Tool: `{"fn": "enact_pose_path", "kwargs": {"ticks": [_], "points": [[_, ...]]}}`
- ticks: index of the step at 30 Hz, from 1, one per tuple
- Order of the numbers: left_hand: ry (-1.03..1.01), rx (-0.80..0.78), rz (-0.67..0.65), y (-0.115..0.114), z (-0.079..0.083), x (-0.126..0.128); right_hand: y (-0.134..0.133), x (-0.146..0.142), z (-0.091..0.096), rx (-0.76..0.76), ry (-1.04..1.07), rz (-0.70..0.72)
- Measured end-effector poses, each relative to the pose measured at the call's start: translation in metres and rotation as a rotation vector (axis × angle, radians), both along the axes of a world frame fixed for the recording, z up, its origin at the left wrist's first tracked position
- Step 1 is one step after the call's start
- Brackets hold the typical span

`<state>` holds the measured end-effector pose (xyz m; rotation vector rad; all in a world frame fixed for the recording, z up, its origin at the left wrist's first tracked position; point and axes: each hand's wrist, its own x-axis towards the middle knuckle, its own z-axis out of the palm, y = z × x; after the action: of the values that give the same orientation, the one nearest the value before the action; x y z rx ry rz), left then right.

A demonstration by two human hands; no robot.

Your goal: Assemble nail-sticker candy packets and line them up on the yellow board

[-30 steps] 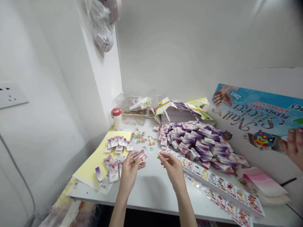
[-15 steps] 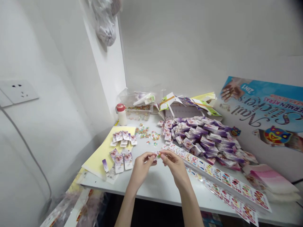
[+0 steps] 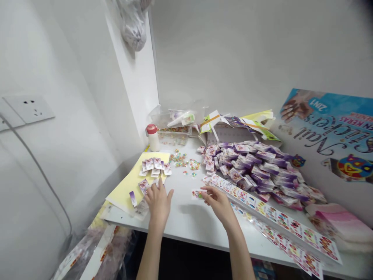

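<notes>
My left hand [image 3: 157, 200] lies with spread fingers over small purple-and-white cards [image 3: 142, 186] at the edge of a yellow sheet [image 3: 128, 186]. My right hand [image 3: 218, 200] pinches a small sticker piece [image 3: 198, 193] just above the white table [image 3: 189, 221]. To the right of that hand runs a long strip of colourful stickers [image 3: 271, 216]. A second cluster of small cards [image 3: 154, 166] sits farther back on the yellow sheet.
A big heap of purple packets [image 3: 256, 167] fills the middle right. Loose coloured bits [image 3: 183, 161], a red-capped bottle [image 3: 152, 137], a clear plastic box [image 3: 171, 124] and an open carton [image 3: 227, 130] stand at the back. A blue poster [image 3: 329, 128] leans on the right wall; pink paper [image 3: 338, 223] lies below it.
My hands have parted. The left has gone down and left onto the cards by the yellow sheet. The right keeps the sticker piece near the strip. The camera view shifted slightly.
</notes>
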<state>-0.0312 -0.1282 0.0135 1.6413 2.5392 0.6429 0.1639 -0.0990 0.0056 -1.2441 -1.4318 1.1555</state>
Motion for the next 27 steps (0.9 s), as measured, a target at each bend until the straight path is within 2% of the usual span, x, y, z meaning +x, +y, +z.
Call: {"fn": "enact_pose_path", "kwargs": {"ticks": [2,4,7,11,15,19,22,25,27], "points": [[0.068,-0.076,0.036,0.003,-0.009,-0.01,0.002,0.002,-0.003,0.009,-0.001,-0.003],[0.076,-0.106,-0.011,0.006,-0.016,-0.014,0.003,0.002,-0.003,0.01,0.007,-0.006],[0.094,-0.088,-0.089,0.009,-0.025,-0.011,0.002,0.0,-0.001,0.016,0.009,-0.006],[0.137,-0.071,-0.04,0.012,-0.029,-0.005,0.001,-0.003,0.0,0.023,0.014,-0.001],[0.038,-0.101,-0.015,0.012,-0.029,-0.004,0.0,-0.001,0.001,0.031,0.035,-0.006],[-0.132,-0.088,-0.085,0.011,-0.028,0.0,0.001,0.001,0.001,-0.002,0.06,-0.009],[-0.383,0.059,-0.215,0.01,-0.02,0.006,0.0,0.002,0.001,-0.013,0.103,-0.022],[-0.924,0.224,-0.411,0.008,-0.005,0.015,-0.002,0.002,0.003,-0.038,0.203,-0.012],[-1.166,0.282,-0.524,0.006,0.006,0.022,-0.004,0.002,0.005,-0.054,0.275,0.009]]}}
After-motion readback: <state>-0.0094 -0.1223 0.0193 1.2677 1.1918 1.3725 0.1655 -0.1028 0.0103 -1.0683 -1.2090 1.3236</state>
